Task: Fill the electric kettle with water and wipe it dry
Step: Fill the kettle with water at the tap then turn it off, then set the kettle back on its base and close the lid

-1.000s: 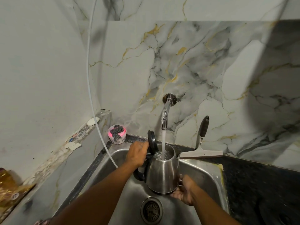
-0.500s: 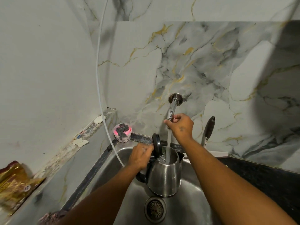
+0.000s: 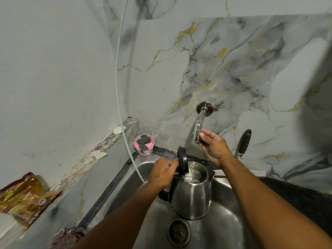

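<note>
A steel electric kettle (image 3: 191,196) hangs over the sink (image 3: 221,230), its black lid (image 3: 182,162) standing open. Water shows inside it. My left hand (image 3: 162,172) grips the kettle's black handle at the top. My right hand (image 3: 212,146) is raised beside the chrome tap (image 3: 199,126), with thumb and fingertips touching the tap's lower end. No water runs from the tap.
A squeegee (image 3: 242,143) leans on the marble wall right of the tap. A pink tub with a steel scrubber (image 3: 143,144) sits at the sink's back left corner. A white hose (image 3: 119,97) drops into the sink. A snack packet (image 3: 21,196) lies on the left ledge. The drain (image 3: 178,231) is below the kettle.
The water stream has stopped. My right hand went from under the kettle up to the tap and now holds its lower end. The kettle stayed in my left hand.
</note>
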